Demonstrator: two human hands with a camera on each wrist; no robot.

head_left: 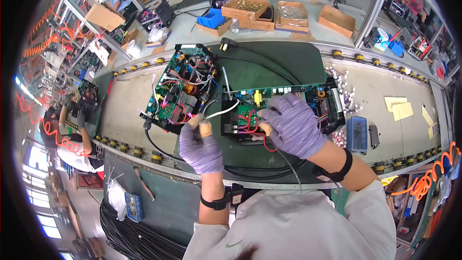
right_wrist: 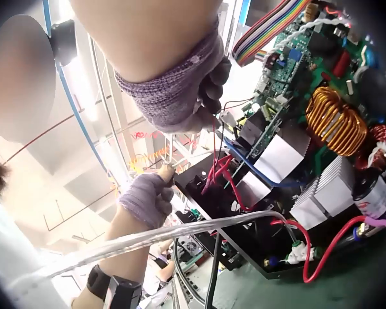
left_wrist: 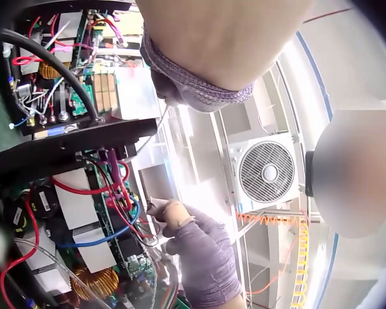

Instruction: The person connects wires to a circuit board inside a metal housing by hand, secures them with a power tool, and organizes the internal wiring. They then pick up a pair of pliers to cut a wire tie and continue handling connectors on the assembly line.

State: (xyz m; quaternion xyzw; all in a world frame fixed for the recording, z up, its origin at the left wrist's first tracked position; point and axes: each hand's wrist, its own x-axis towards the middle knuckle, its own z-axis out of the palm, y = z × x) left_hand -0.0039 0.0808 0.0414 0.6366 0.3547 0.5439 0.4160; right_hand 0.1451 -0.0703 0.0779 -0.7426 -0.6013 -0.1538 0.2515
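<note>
My left hand (head_left: pixel 201 147), in a purple knitted glove with bare fingertips, pinches the end of a white cable (head_left: pixel 222 110). That cable runs to the open black-cased electronic unit (head_left: pixel 232 127) in front of me. My gloved right hand (head_left: pixel 296 125) is over the unit's near side, its fingers curled down among red wires (head_left: pixel 249 126). In the right wrist view, the right fingertips pinch thin red and black wires (right_wrist: pixel 214 138). Inside the unit are a copper-wound coil (right_wrist: pixel 336 122) and metal heatsinks (right_wrist: pixel 321 193). The right palm is hidden.
A second open unit (head_left: pixel 185 84) stands to the left on the green board (head_left: pixel 284 60). Black cables (head_left: pixel 260 175) loop along the near edge. A blue bin (head_left: pixel 356 135) and white connectors (head_left: pixel 344 91) lie to the right. Cardboard boxes (head_left: pixel 248 7) line the back shelf.
</note>
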